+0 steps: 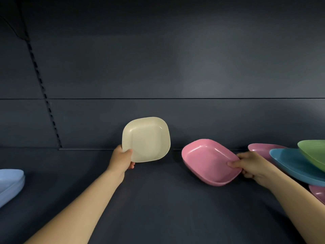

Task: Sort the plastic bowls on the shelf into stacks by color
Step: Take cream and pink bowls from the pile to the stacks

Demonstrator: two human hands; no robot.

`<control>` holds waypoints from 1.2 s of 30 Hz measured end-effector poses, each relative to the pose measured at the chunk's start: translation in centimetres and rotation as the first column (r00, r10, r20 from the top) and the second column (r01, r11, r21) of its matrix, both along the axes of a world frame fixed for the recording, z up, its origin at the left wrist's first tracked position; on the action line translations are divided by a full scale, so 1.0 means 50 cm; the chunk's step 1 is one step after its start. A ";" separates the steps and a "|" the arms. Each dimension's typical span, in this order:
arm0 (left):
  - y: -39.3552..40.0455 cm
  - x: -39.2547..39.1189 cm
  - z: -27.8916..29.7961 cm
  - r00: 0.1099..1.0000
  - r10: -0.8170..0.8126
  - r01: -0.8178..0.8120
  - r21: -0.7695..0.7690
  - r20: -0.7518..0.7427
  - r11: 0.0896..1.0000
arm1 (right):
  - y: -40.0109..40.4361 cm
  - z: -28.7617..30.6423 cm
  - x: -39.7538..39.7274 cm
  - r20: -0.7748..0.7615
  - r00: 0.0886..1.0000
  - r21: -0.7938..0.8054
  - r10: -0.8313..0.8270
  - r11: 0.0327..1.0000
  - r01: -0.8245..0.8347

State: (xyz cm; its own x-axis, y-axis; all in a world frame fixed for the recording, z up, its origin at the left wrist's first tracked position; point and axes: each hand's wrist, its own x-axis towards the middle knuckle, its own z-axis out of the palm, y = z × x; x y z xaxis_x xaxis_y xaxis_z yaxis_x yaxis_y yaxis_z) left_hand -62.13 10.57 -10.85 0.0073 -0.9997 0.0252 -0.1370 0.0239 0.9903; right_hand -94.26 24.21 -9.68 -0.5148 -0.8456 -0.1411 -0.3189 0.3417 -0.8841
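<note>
Cream bowl (146,140) is being held tilted, raised above shelf (158,199). Pink bowl (210,162) is being held tilted beside it. Pale blue stack (9,184) is lying far left; teal bowl (297,166), green bowl (313,152) and 2 more pink ones are piled far right.

The shelf (158,199) and its back wall (175,59) are dark slate grey. One bowl (146,139) is cream, the middle bowl (210,161) pink. Far left sits a pale blue stack (10,184). At right are a teal bowl (295,166), a green bowl (313,152) and two more pink ones (260,148).
</note>
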 end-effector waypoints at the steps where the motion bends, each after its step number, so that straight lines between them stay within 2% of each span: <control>1: -0.001 0.001 0.002 0.999 0.010 -0.010 0.007 -0.045 1.000 | -0.002 -0.001 0.001 0.057 0.998 -0.033 0.004 0.999 -0.002; 5: -0.002 0.011 0.005 0.978 0.043 -0.039 0.027 -0.203 0.999 | 0.000 0.004 0.011 0.380 0.922 -0.164 0.076 0.986 -0.013; 8: -0.002 0.016 0.004 0.965 0.054 -0.050 0.022 -0.257 0.998 | 0.005 0.011 0.018 0.481 0.873 -0.201 0.079 0.979 0.022; 12: 0.015 0.022 0.012 0.950 0.105 -0.108 0.008 -0.293 0.994 | 0.005 0.009 0.043 0.479 0.877 -0.211 0.041 0.975 0.069; 18: 0.076 0.056 0.048 0.904 0.166 -0.181 -0.002 -0.394 0.984 | 0.012 0.029 0.133 0.440 0.897 -0.310 0.034 0.944 0.116; 22: 0.113 0.127 0.076 0.928 0.124 -0.154 -0.058 -0.352 0.986 | 0.024 0.056 0.217 0.408 0.911 -0.339 0.057 0.936 0.093; 29: 0.152 0.368 0.148 0.945 0.166 -0.203 -0.108 -0.283 0.973 | 0.008 0.128 0.443 0.406 0.909 -0.358 0.096 0.932 0.062; 36: 0.198 0.710 0.204 0.927 0.257 -0.314 -0.192 -0.273 0.930 | -0.005 0.189 0.766 0.383 0.912 -0.396 0.148 0.918 0.018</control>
State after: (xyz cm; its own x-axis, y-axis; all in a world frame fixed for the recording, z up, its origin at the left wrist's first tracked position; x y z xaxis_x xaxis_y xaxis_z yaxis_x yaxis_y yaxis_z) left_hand -26.64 20.46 -0.65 0.3255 -0.9211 0.2136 0.0679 0.2481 0.9664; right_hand -55.98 23.94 -0.23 -0.4266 -0.9042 0.0200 0.0777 -0.0587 -0.9952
